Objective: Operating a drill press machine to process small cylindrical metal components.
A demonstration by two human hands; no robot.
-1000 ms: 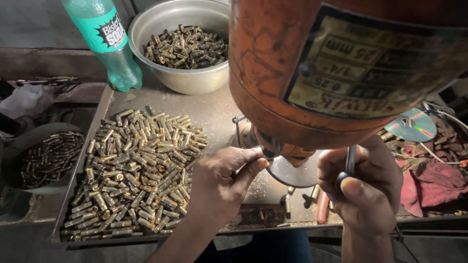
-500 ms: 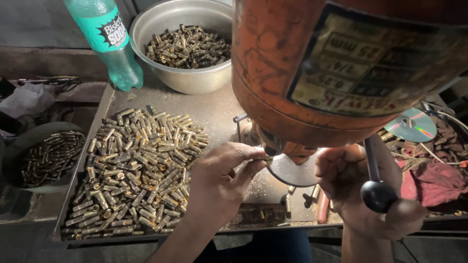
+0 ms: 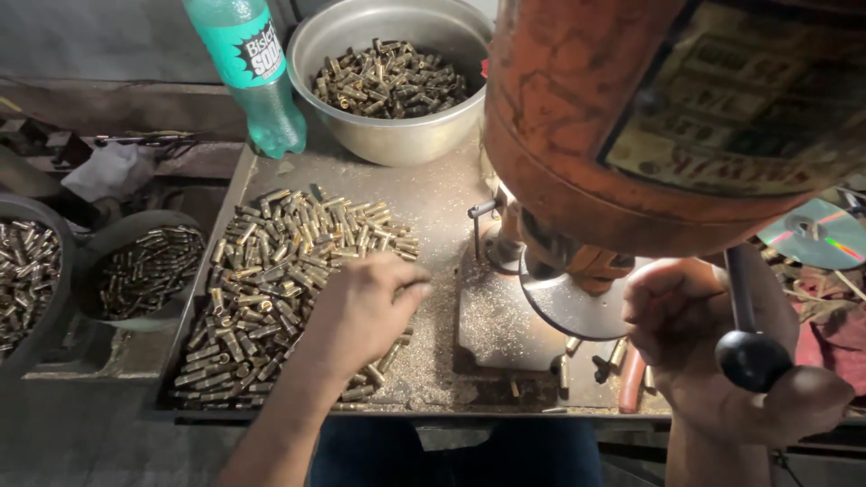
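We see the left hand [image 3: 365,311] lying palm down over the right edge of a heap of small brass tubes [image 3: 280,280], fingers curled loosely onto the tubes beneath them; whether it has pinched one we cannot tell, since the fingertips are turned under and hidden; the heap is spread across the left half of a dusty metal tray [image 3: 433,207] in front of us, touching the hand and reaching toward the tray's left wall. The right hand [image 3: 713,361] sits at the lower right, fingers wrapped shut around a lever with a black ball knob [image 3: 750,359]; the knob pokes out between the fingers and the thumb. Above that hand hangs the orange body of a bench machine [image 3: 631,117], filling the upper right; under it a round metal plate [image 3: 577,302] stands on the tray, just beside the left hand's fingertips but apart from them. At the back of the tray a steel bowl [image 3: 397,135] holds more brass tubes; a green plastic bottle [image 3: 248,72] stands just left of it; two dark bowls [image 3: 135,271] with tubes sit off the tray to the left; a shiny disc [image 3: 816,234] lies at the far right.
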